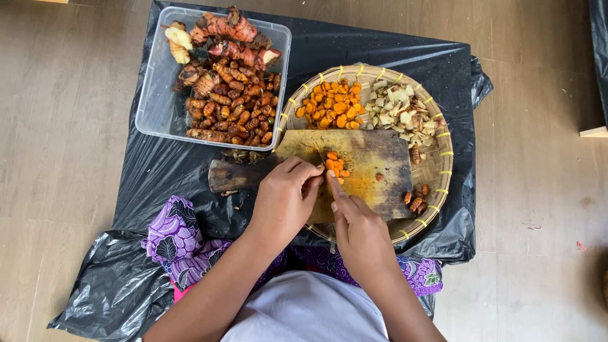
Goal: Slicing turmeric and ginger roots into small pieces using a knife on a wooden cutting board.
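My left hand (288,196) rests on a wooden cutting board (380,161), its fingertips pinched on a small piece of turmeric beside a few orange slices (335,166). My right hand (358,231) meets it from the right. Its fingers are curled as around a small knife handle and its forefinger is stretched along the top toward the slices, so the blade is mostly hidden under that finger. The board lies across a round woven tray (445,166).
The tray holds a heap of orange slices (332,106), pale chopped pieces (400,107) and a few whole roots (415,201). A clear plastic tub (151,101) of turmeric roots (234,107) stands at the back left. Everything sits on a black plastic sheet (171,171) on the floor.
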